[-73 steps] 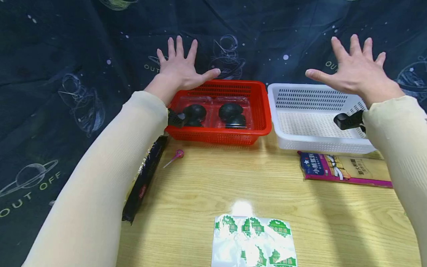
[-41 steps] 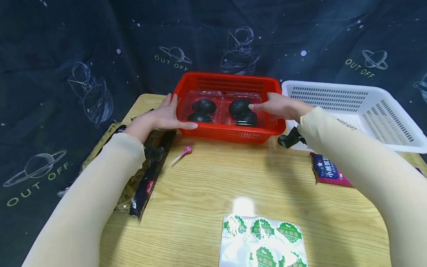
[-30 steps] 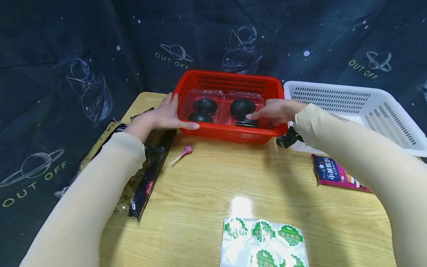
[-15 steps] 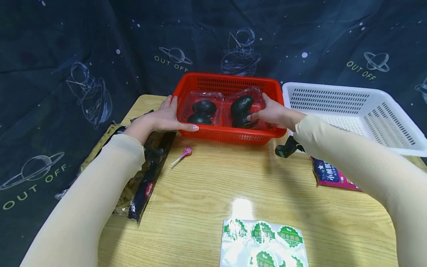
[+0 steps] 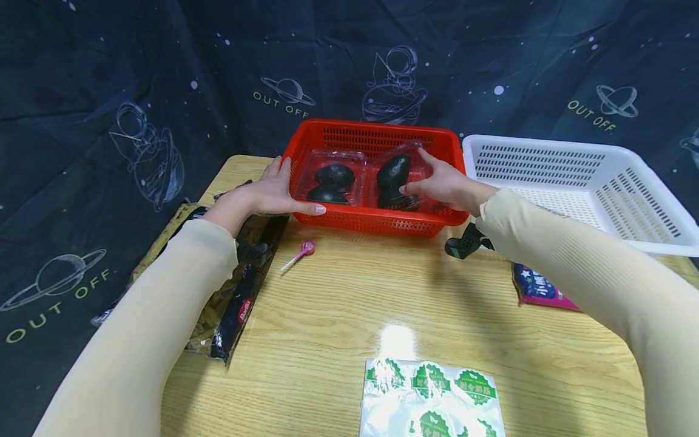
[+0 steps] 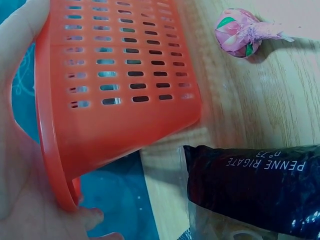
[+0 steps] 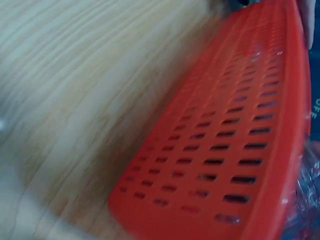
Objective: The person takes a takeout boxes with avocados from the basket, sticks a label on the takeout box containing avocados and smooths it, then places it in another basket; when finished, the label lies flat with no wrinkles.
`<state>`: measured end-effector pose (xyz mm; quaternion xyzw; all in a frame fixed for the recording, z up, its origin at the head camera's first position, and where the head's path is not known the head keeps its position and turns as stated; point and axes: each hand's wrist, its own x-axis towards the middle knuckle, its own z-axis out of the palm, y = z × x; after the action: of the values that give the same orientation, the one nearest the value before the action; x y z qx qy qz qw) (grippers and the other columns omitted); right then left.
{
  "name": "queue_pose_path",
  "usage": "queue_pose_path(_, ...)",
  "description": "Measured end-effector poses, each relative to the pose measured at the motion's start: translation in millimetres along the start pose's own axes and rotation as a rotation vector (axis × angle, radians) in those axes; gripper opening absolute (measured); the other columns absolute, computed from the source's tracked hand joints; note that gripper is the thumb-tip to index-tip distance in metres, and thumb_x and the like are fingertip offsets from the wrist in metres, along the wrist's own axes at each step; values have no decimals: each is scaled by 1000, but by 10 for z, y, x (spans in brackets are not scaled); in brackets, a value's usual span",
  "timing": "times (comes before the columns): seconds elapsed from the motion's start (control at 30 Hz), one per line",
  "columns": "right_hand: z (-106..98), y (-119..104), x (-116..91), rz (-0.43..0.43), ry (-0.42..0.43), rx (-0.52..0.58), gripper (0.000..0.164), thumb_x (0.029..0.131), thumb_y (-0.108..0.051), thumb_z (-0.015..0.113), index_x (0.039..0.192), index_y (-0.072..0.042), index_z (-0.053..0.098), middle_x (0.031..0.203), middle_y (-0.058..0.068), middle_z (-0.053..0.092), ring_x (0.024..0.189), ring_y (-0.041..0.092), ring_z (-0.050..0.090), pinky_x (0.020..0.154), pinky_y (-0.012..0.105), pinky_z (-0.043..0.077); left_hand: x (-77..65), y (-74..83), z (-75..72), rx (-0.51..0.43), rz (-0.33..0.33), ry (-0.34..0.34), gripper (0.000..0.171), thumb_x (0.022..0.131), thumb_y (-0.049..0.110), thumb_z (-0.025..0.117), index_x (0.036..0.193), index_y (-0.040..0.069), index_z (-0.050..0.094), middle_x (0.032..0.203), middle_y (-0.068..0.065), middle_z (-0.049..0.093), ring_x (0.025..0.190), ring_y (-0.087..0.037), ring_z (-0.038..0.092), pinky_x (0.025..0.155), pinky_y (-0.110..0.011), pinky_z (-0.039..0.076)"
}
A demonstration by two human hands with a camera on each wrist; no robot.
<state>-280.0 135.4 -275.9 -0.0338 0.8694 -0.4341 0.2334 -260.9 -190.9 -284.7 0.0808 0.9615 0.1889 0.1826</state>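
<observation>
My left hand [image 5: 259,191] rests on the front left corner of a red perforated basket [image 5: 366,221], fingers along the left rim and thumb straight along the front rim. Two clear plastic boxes of dark avocados lie inside. The left box [image 5: 357,159] sits flat with its avocados [image 5: 334,176]. My right hand [image 5: 445,182] reaches over the basket's right end and grips the right box [image 5: 404,147], which is tilted around its avocados [image 5: 393,173]. In the right wrist view, crinkled clear plastic [image 7: 306,195] shows beyond the basket rim; most of the hand is out of sight.
A white perforated basket [image 5: 644,200] stands at the right. Before it lies a blue and pink packet [image 5: 537,286], partly behind my sleeve. A pink lollipop [image 5: 307,247] and a penne bag [image 5: 240,303] lie at the left. A sheet of green stickers [image 5: 431,400] lies in front.
Both hands have come down to the red basket from raised, spread poses. My right hand has taken hold of the right box, whose right side has tipped up. My left hand has stayed at the corner.
</observation>
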Motion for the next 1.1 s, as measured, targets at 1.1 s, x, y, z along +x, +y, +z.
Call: queue_pose_path(1.1, 18, 857, -1984, -299, -194, 567, 78, 97, -5, 52, 153, -36, 8, 155, 20, 8, 129, 29, 44, 92, 41, 47, 6, 39, -2, 50, 3, -15, 134, 70, 72, 64, 148, 1, -18, 155, -21, -20, 141, -42, -11, 106, -67, 16)
